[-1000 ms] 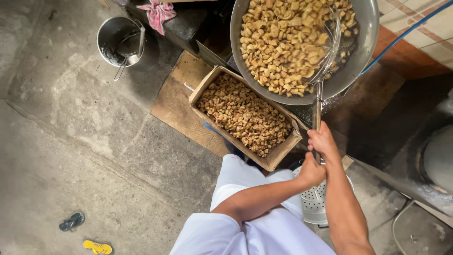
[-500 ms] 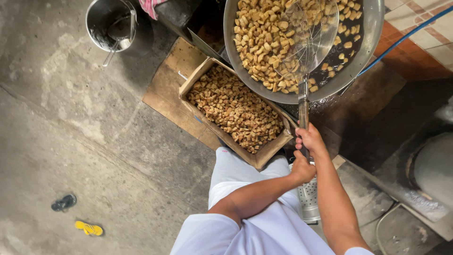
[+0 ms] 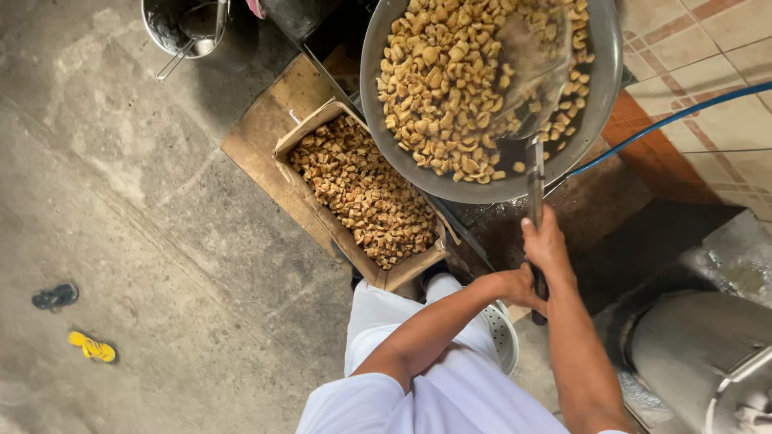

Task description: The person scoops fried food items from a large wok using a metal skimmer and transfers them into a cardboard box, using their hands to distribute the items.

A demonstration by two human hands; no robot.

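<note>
Both my hands grip the long handle of a wire skimmer [image 3: 532, 60] whose mesh bowl rests in a big metal wok [image 3: 607, 88] full of golden fried pieces [image 3: 438, 76] in dark oil. My right hand [image 3: 548, 245] is higher on the handle; my left hand [image 3: 515, 287] is just below it, at the handle's end. A cardboard box [image 3: 322, 221] filled with browner fried pieces [image 3: 366, 197] stands left of the wok, on a flat piece of cardboard.
A metal bucket [image 3: 173, 24] with a ladle sits at the top left. A white perforated colander [image 3: 503, 333] lies by my legs. A steel drum [image 3: 700, 354] is at the lower right, a blue hose [image 3: 667, 120] crosses the tiled wall, and two sandals [image 3: 72, 321] lie on the concrete floor.
The view has shifted so the wok and box sit further left. The skimmer's bowl has moved within the wok among the pieces; both hands keep hold of the handle.
</note>
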